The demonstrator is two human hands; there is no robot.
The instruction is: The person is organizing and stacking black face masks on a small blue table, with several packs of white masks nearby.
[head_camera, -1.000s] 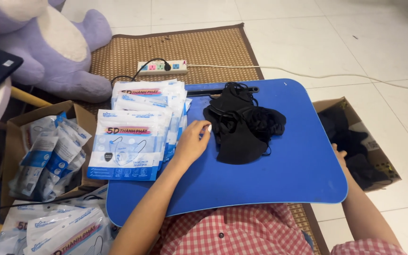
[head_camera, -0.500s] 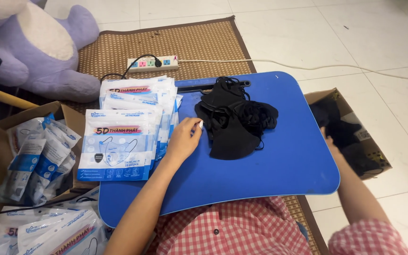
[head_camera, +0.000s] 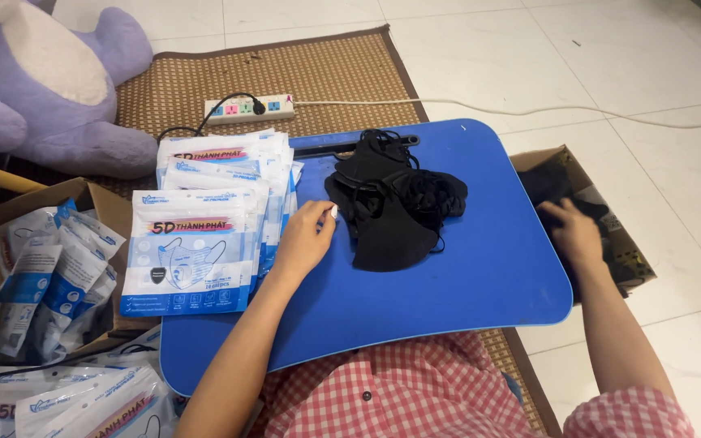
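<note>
Head view, contents as seen:

- Your left hand point(head_camera: 306, 239): flat on the blue lap tray point(head_camera: 480, 276), fingers loosely together, clamped on nothing, fingertips just beside the pile of black masks point(head_camera: 391, 203).
- Pile of black masks: mid-tray, toward the far edge.
- Stack of printed mask pouches point(head_camera: 204, 227): on the tray's left edge, touching your left wrist side.
- Your right hand point(head_camera: 574, 231): inside the cardboard box point(head_camera: 634, 251) right of the tray, resting on black masks; whether the fingers grip any, you cannot tell.
- Second box of pouches point(head_camera: 42, 268): far left.
- Power strip point(head_camera: 249, 107): on the woven mat point(head_camera: 326, 73).
</note>
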